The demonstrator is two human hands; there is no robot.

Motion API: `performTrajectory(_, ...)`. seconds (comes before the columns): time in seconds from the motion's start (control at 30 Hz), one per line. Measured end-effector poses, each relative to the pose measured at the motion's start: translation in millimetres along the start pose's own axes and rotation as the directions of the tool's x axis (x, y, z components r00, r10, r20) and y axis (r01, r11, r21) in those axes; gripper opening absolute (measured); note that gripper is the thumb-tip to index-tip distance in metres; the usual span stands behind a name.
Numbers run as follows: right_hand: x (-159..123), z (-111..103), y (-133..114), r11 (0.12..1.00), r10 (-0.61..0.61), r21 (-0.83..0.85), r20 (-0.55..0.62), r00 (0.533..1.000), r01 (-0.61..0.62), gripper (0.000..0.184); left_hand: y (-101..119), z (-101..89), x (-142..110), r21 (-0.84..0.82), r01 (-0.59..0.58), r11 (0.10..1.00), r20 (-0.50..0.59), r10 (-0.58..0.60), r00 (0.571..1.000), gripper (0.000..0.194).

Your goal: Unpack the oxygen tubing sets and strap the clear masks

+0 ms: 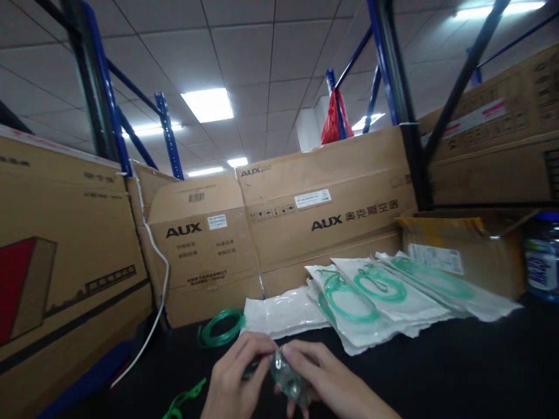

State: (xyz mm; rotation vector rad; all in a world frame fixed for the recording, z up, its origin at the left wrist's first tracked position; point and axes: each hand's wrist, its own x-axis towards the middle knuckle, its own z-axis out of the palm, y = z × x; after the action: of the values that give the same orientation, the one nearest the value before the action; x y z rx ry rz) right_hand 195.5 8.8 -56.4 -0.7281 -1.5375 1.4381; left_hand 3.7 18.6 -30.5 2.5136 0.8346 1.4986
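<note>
Cardboard [205, 262] stands behind the surface [437, 372]. Left hand [236, 372] and right hand [327, 369] pinch a clear piece [286, 378] near green tubing [227, 338].

Head-worn view — faces forward across the black table [441, 372] to the cardboard [288, 247]. Left hand [236, 372] and right hand [325, 372] near, low centre — ceiling [248, 55] across the top.

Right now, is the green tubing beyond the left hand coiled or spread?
Coiled: the green tubing lies in a ring on the black table.
</note>
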Motion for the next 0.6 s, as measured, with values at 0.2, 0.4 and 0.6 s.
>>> performTrajectory(0.2, -12.6, -5.9, -10.7, 0.958, -0.207, -0.235, -0.187, 0.96, 0.161, 0.044, 9.7, 0.8, 4.3, -0.317, 0.64, 0.7, 0.15, -0.63, 0.762, 0.046)
performTrajectory(0.4, -13.2, -5.4, -8.1, 0.945, -0.242, -0.264, -0.167, 0.956, 0.193, 0.039, 14.3, -0.5, 4.7, -0.436, 0.73, 0.525, 0.392, -0.62, 0.68, 0.043)
performTrajectory(0.6, -14.0, -8.9, -4.3, 0.962, -0.202, -0.217, -0.169, 0.965, 0.164, 0.045, 8.5, 7.9, 2.1, -0.422, 0.727, 0.541, 0.411, -0.601, 0.686, 0.035)
